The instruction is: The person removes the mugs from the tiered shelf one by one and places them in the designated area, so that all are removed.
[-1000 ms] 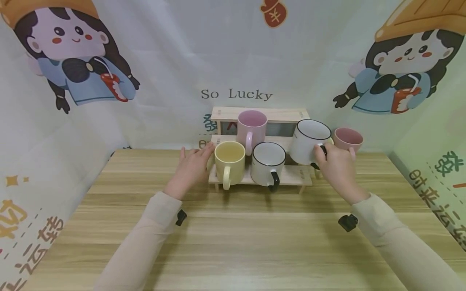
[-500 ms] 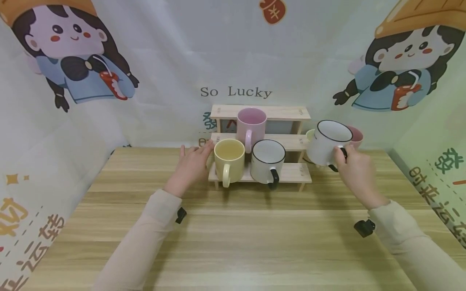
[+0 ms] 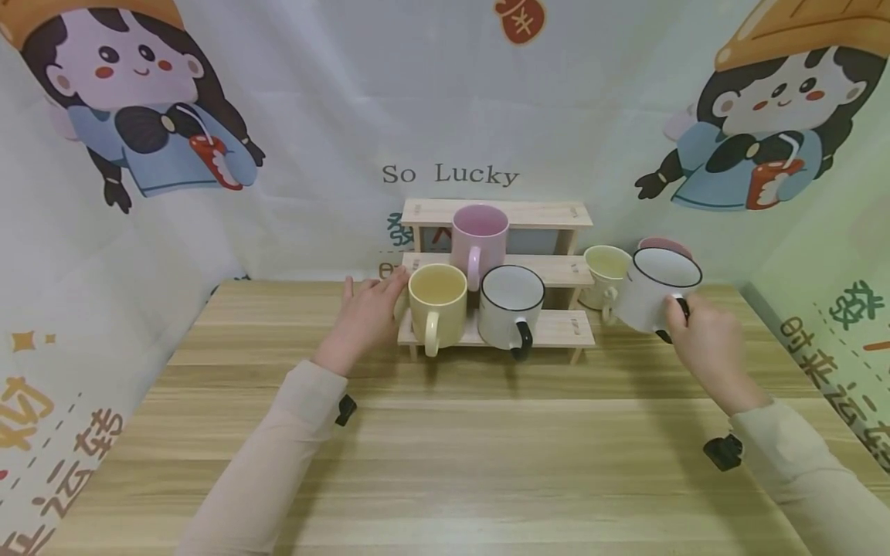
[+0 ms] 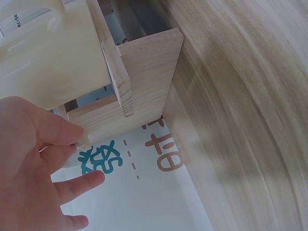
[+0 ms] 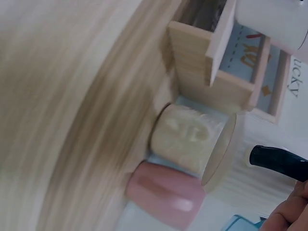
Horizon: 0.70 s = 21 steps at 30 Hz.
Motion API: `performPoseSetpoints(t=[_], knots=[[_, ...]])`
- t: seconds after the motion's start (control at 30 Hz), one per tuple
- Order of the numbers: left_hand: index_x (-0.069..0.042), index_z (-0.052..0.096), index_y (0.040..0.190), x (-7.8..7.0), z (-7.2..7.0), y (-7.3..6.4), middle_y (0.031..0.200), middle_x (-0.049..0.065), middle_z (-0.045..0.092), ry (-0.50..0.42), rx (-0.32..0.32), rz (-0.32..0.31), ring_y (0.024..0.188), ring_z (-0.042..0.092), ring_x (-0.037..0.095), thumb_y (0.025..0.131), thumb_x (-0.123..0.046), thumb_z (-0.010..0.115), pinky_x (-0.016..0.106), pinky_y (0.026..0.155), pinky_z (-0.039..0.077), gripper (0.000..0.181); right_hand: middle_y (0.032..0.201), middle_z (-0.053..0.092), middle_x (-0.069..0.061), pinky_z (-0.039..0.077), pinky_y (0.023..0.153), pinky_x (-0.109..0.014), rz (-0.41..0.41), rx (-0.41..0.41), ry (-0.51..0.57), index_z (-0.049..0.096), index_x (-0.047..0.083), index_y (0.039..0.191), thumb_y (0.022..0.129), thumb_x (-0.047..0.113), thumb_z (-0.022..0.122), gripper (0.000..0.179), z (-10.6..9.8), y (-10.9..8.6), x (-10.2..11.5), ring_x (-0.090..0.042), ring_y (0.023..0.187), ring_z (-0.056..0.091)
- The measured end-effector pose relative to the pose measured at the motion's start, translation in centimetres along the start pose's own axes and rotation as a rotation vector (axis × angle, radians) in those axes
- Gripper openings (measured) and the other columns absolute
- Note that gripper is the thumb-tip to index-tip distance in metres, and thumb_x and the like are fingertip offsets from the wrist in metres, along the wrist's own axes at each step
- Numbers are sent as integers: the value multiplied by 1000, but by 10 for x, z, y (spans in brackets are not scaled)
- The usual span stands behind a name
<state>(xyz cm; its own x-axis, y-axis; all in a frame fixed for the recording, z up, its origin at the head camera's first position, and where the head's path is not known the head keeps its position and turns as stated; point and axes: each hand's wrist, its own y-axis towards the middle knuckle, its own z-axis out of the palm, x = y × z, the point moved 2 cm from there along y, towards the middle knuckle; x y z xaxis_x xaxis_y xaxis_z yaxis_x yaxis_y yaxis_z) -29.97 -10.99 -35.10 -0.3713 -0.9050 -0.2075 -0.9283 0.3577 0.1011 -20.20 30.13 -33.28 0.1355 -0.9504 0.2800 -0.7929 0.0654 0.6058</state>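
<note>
My right hand (image 3: 709,340) grips the black handle (image 5: 279,161) of a white mug with a black rim (image 3: 653,293). This mug is tilted, off to the right of the three-tier wooden shelf (image 3: 556,333). With thumb and index finger, my left hand (image 3: 365,320) pinches the left end of the shelf's middle board, as the left wrist view shows. Close by it, a yellow mug (image 3: 436,313) sits on the lowest tier, beside a second black-rimmed white mug (image 3: 507,316). One tier up stands a lilac mug (image 3: 478,251).
Right of the shelf, a pale yellow mug (image 3: 599,282) with raised decoration stands on the wooden table (image 3: 452,463). A pink mug (image 5: 166,192) is next to it, mostly hidden by the held mug in the head view. A printed cloth (image 3: 313,116) hangs behind.
My right hand has carried the white mug rightward and down, away from the shelf. The pale yellow mug has come into sight, and the pink one is now mostly covered. My left hand stays put.
</note>
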Motion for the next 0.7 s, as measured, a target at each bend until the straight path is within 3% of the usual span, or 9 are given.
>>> performPoseSetpoints(t=[0.43,0.7], knots=[[-17,26,152,1,0,1,158,2,24,8,14,-7,135,36,42,97,-22,50,67,113,-1,60,50,41,-11,23,37,-30,54,85,-80,40,2,59,94,15,51,39,15,-6,-19,-27,44,38],[-17,27,151,0,0,0,158,2,24,10,9,-6,135,37,42,96,-18,51,68,113,-1,60,50,46,-16,33,37,-47,52,84,-81,43,-1,60,93,15,51,38,29,-10,-27,-34,42,43]])
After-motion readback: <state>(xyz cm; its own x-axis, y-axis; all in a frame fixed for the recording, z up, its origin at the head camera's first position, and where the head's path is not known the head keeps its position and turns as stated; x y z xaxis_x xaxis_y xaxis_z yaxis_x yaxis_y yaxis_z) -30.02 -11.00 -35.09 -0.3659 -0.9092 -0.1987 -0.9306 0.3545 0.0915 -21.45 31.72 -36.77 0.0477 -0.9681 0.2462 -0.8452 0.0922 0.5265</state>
